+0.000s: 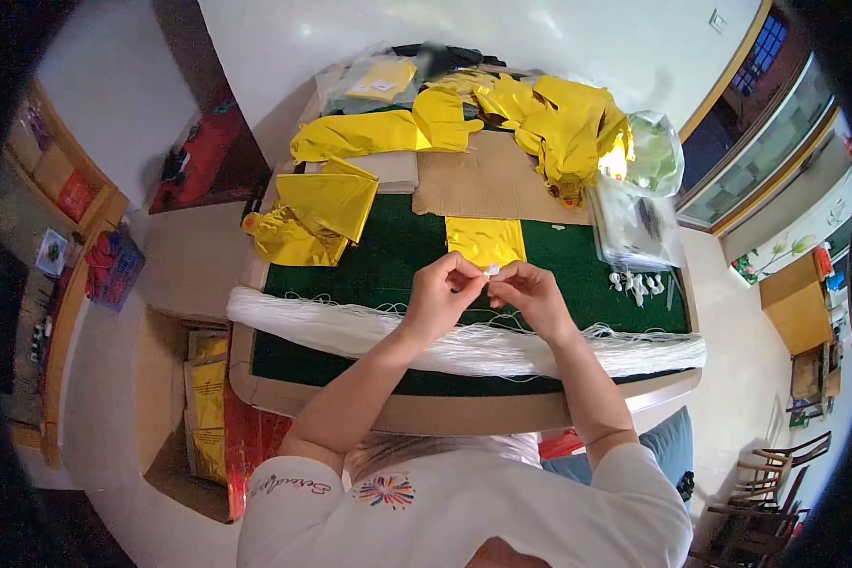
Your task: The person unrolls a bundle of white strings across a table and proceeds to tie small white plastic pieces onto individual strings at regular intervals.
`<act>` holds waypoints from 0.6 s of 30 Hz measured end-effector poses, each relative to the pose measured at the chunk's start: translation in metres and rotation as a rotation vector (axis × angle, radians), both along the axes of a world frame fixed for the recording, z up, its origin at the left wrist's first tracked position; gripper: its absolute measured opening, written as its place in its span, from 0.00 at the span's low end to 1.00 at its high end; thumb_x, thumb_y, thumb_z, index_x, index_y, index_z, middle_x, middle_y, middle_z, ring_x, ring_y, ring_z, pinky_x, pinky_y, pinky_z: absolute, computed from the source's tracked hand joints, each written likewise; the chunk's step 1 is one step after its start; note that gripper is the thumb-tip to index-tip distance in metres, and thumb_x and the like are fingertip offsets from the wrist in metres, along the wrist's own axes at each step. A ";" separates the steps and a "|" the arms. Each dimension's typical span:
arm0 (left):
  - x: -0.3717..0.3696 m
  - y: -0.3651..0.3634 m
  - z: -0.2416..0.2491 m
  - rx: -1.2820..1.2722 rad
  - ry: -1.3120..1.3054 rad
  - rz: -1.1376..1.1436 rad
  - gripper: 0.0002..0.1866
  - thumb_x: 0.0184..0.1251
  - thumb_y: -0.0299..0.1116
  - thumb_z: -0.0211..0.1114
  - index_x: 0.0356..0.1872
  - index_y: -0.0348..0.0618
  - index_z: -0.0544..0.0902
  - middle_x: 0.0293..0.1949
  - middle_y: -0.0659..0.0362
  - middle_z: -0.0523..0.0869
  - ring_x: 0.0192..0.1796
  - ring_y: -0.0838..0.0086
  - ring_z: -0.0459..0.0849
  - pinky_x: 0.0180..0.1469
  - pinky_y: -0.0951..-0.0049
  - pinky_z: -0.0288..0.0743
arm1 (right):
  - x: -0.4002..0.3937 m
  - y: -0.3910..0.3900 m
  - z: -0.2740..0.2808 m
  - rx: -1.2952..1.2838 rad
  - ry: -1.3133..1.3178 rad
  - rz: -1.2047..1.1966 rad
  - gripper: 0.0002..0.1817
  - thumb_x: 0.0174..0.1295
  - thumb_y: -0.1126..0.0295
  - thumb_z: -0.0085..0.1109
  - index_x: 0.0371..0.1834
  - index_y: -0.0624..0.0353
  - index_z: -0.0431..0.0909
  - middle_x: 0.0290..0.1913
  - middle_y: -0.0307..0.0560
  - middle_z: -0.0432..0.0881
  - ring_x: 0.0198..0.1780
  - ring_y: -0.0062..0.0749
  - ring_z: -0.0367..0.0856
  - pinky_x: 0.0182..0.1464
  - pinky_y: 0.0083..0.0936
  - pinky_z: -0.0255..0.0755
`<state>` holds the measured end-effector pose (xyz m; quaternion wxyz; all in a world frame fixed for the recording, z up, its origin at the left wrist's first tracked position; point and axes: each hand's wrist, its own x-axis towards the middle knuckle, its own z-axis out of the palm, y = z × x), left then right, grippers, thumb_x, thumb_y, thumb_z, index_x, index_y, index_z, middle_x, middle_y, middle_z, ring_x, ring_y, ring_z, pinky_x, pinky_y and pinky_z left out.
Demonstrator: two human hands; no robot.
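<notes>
My left hand (440,301) and my right hand (532,295) meet over the middle of the table, fingertips pinched together. Between them is a small white piece (491,270), too small to identify for certain. Just beyond the fingers lies a folded gold foil sheet (486,240), flat on the green tabletop; whether the white piece is joined to it is hidden by my fingers. A long bundle of white string (369,328) stretches across the table under my wrists. A thin loose strand seems to run close to my left hand.
Shiny gold foil pieces (379,133) lie at the back and left around a cardboard sheet (488,175). Clear plastic bags (634,222) and several small white pieces (639,286) sit on the right. An open carton (166,407) with gold packets stands on the floor at left.
</notes>
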<state>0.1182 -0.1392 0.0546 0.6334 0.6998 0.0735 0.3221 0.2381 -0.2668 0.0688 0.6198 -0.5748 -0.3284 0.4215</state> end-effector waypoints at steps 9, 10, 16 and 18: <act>-0.004 0.004 0.009 0.752 -0.010 0.064 0.07 0.50 0.21 0.65 0.27 0.39 0.74 0.27 0.57 0.77 0.34 0.62 0.79 0.34 0.69 0.73 | -0.004 -0.008 0.025 0.036 -0.942 0.013 0.11 0.49 0.80 0.61 0.38 0.61 0.76 0.33 0.50 0.78 0.35 0.43 0.79 0.37 0.29 0.73; -0.004 0.002 0.011 0.751 0.006 0.046 0.07 0.50 0.22 0.65 0.28 0.39 0.74 0.28 0.57 0.78 0.35 0.61 0.78 0.36 0.68 0.73 | -0.004 -0.011 0.027 0.029 -0.944 -0.001 0.11 0.49 0.80 0.61 0.38 0.61 0.76 0.33 0.50 0.78 0.35 0.43 0.79 0.37 0.29 0.73; -0.006 0.001 0.010 0.657 0.077 0.090 0.08 0.51 0.24 0.66 0.33 0.42 0.77 0.31 0.57 0.78 0.36 0.62 0.79 0.37 0.67 0.74 | 0.051 -0.040 0.015 -0.197 -0.994 -0.336 0.09 0.55 0.79 0.59 0.39 0.62 0.77 0.32 0.43 0.80 0.32 0.23 0.78 0.36 0.20 0.73; -0.007 0.004 0.008 0.697 0.103 0.095 0.08 0.52 0.25 0.66 0.33 0.43 0.78 0.32 0.56 0.79 0.37 0.62 0.79 0.38 0.67 0.74 | 0.071 -0.050 0.017 -0.306 -0.996 -0.380 0.09 0.56 0.79 0.59 0.40 0.61 0.77 0.31 0.42 0.80 0.32 0.22 0.78 0.36 0.20 0.73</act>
